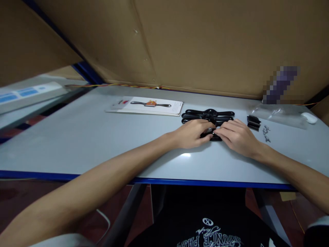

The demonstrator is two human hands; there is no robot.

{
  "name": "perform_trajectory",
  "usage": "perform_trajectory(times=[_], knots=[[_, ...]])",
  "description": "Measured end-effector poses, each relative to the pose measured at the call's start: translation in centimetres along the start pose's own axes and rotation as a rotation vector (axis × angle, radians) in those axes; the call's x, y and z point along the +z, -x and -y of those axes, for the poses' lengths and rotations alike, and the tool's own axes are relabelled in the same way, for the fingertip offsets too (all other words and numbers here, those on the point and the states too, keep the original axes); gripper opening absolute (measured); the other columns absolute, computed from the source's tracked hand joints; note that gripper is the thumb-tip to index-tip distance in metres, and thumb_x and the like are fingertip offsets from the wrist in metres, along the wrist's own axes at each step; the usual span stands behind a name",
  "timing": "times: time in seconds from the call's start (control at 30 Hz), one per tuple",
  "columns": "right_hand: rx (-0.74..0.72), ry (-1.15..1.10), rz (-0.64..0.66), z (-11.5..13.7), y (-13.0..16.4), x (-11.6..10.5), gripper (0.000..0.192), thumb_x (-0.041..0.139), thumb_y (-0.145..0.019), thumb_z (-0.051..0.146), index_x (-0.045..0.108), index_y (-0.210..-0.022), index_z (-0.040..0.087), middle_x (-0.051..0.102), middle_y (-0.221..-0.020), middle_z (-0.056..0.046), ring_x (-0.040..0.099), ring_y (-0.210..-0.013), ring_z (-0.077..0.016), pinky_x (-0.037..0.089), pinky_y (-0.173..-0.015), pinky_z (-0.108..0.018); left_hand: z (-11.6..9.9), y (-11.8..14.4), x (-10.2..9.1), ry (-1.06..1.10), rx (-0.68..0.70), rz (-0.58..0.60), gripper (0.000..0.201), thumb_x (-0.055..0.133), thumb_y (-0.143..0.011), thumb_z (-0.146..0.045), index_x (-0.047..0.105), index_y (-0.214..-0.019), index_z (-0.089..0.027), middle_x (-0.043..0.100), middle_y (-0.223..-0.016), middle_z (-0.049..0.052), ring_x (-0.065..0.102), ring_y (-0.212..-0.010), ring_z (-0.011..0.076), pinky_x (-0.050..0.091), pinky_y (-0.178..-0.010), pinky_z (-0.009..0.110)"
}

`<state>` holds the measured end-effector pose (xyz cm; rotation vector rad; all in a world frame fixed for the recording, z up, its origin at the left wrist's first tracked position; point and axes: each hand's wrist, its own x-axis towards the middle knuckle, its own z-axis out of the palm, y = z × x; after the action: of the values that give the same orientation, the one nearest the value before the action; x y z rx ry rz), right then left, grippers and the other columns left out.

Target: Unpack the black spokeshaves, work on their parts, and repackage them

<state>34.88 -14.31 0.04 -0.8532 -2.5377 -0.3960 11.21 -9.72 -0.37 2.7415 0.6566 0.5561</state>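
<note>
Both hands meet over a black spokeshave body (pixel 215 139) lying at the front of a row on the table. My left hand (pixel 192 133) has its fingers closed around the body's left part, thumb along the near edge. From the right, my right hand (pixel 238 137) pinches at its middle with thumb and fingertips. A small pale metal piece shows between the hands, too small to name. Just behind them lie several more black spokeshave bodies (pixel 223 113), handles pointing left and right. To the right sit a small stack of black plates (pixel 253 122) and several silver screws (pixel 266 133).
Flat printed cards (pixel 146 105) showing a spokeshave lie at the back left. A clear plastic bag (pixel 280 115) and a white computer mouse (pixel 309 117) are at the back right. Cardboard walls (pixel 192 44) rise behind the table, whose front edge is blue (pixel 180 181).
</note>
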Motion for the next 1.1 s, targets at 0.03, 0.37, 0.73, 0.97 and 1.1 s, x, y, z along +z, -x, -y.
perform_trajectory(times=[0.03, 0.37, 0.73, 0.97, 1.1], knots=[[0.011, -0.008, 0.005, -0.03, -0.01, 0.00, 0.033, 0.047, -0.110, 0.018, 0.079, -0.102, 0.017, 0.076, -0.089, -0.008, 0.062, -0.080, -0.0210, 0.041, -0.073, -0.036, 0.00, 0.00, -0.01, -0.001, -0.003, 0.004, 0.035, 0.044, -0.100, -0.035, 0.069, -0.109, -0.013, 0.068, -0.087, 0.008, 0.062, -0.077, 0.0212, 0.050, -0.073, 0.037], [0.136, -0.242, 0.024, -0.43, -0.04, 0.23, 0.030, 0.049, -0.109, 0.022, 0.078, -0.108, 0.015, 0.077, -0.095, -0.010, 0.068, -0.087, -0.0227, 0.049, -0.079, -0.039, 0.05, 0.14, -0.07, -0.026, -0.017, 0.052, 0.043, 0.049, -0.098, -0.044, 0.069, -0.115, -0.011, 0.069, -0.095, 0.011, 0.063, -0.086, 0.0252, 0.052, -0.078, 0.040], [0.268, -0.424, -0.013, -0.52, 0.04, 0.13, 0.015, 0.060, -0.103, 0.027, 0.070, -0.095, 0.020, 0.071, -0.090, -0.005, 0.064, -0.078, -0.0190, 0.050, -0.073, -0.036, -0.06, 0.29, -0.18, -0.039, -0.032, 0.072, 0.046, 0.053, -0.097, -0.046, 0.069, -0.121, -0.010, 0.070, -0.102, 0.013, 0.065, -0.091, 0.0266, 0.054, -0.080, 0.041], [0.231, -0.415, -0.017, -0.54, 0.22, 0.32, 0.016, 0.057, -0.106, 0.026, 0.069, -0.096, 0.020, 0.069, -0.095, -0.006, 0.064, -0.084, -0.0199, 0.051, -0.077, -0.037, 0.07, 0.28, -0.06, -0.049, -0.022, 0.061, 0.050, 0.052, -0.097, -0.047, 0.068, -0.127, -0.010, 0.070, -0.101, 0.014, 0.066, -0.091, 0.0270, 0.054, -0.080, 0.041], [0.188, -0.394, -0.027, -0.51, 0.34, 0.44, 0.018, 0.055, -0.107, 0.025, 0.068, -0.094, 0.020, 0.068, -0.097, -0.007, 0.063, -0.085, -0.0197, 0.052, -0.078, -0.037, 0.06, 0.26, -0.03, -0.058, -0.026, 0.071, 0.055, 0.050, -0.098, -0.048, 0.066, -0.133, -0.009, 0.070, -0.104, 0.015, 0.066, -0.092, 0.0279, 0.055, -0.081, 0.043]])
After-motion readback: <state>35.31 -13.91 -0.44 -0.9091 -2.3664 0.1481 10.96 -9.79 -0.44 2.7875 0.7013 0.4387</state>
